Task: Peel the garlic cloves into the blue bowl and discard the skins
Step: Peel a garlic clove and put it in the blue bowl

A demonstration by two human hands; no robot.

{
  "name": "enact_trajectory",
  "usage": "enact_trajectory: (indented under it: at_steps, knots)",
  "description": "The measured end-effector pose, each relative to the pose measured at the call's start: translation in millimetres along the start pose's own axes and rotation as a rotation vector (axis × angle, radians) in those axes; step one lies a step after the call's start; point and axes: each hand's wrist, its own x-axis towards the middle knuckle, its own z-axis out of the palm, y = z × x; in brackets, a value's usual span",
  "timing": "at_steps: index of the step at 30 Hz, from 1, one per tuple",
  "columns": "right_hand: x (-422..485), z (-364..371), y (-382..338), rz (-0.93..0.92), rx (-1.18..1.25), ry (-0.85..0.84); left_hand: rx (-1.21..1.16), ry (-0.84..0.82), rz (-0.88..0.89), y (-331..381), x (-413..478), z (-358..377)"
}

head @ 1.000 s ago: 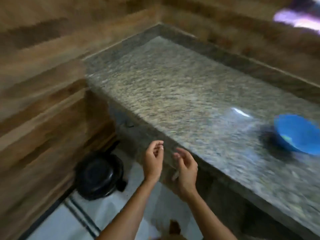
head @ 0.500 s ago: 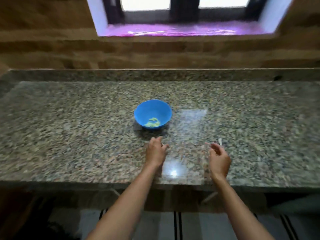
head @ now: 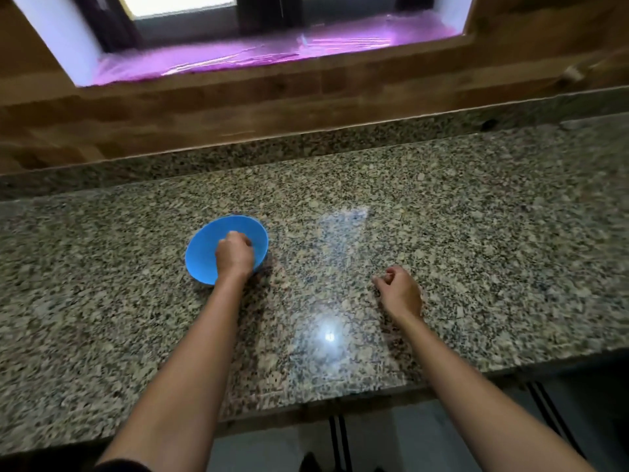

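We see a home kitchen: a speckled granite bench (head: 442, 233) runs under a window (head: 190, 8) set in a wood-patterned wall (head: 204, 110), and a blue bowl (head: 204, 247) sits on the stone.

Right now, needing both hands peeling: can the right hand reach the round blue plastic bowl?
Probably yes: only open granite counter separates right hand and blue bowl, though the left hand occupies its inside.

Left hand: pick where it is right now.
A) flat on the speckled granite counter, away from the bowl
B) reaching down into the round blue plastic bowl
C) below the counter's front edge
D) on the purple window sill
B: the left hand sits over the round blue plastic bowl, fingers curled down inside it and hiding what the bowl holds.
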Motion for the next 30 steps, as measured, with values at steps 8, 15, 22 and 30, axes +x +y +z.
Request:
enact_trajectory:
  at_steps: [8,15,22,30]
  knots:
    - [2,6,-8,0.088,0.355,-0.092,-0.461,-0.087,0.353,40,-81,26]
    - [-39,14,-23,0.29,1.071,-0.27,-0.869,-0.535,-0.043,38,-126,79]
    - [-53,12,-14,0.114,0.842,-0.41,-0.465,-0.374,0.338,24,-122,64]
    - [-62,9,-19,0.094,0.789,-0.319,-0.385,-0.434,0.485,15,-129,57]
